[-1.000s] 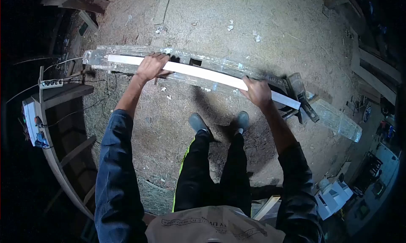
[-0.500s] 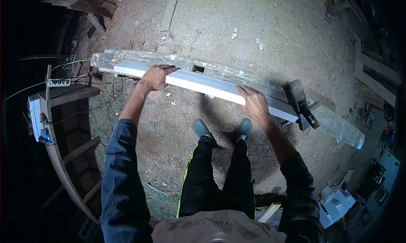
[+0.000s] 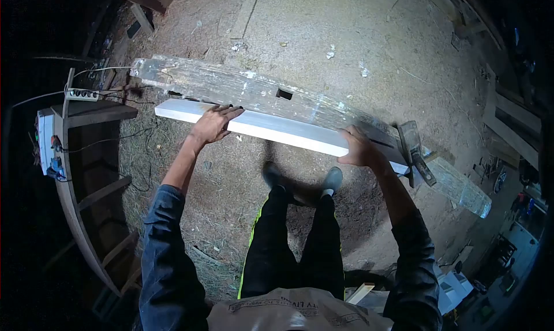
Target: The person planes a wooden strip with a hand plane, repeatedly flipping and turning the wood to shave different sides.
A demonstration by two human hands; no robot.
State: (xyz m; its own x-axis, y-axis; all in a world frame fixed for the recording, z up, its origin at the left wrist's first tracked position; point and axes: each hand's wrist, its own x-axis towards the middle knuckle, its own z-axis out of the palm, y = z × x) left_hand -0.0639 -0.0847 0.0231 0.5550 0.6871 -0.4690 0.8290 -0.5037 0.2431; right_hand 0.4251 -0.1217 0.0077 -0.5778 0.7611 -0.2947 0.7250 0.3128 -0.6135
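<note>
A long pale squared board [image 3: 288, 130] lies along the near edge of a weathered plank bench [image 3: 219, 80] that has a small square hole. My left hand [image 3: 212, 124] grips the board left of its middle, fingers over the top face. Nearer its right end, my right hand [image 3: 359, 146] is wrapped over the near edge, its fingers partly hidden. The board's left end stands slightly off the bench. Its right end meets a dark metal and wood piece [image 3: 414, 152] fixed across the bench.
On the left a wooden frame [image 3: 75, 215] carries a power strip [image 3: 82, 94] and cables. My shoes [image 3: 332, 180] are on the dirt floor below the board. Boards lean at the far right, and a white object [image 3: 453, 288] sits at the lower right.
The board's left end has swung toward me, off the bench top, showing more of the bench. My right hand has shifted slightly right and turned its grip over the near edge.
</note>
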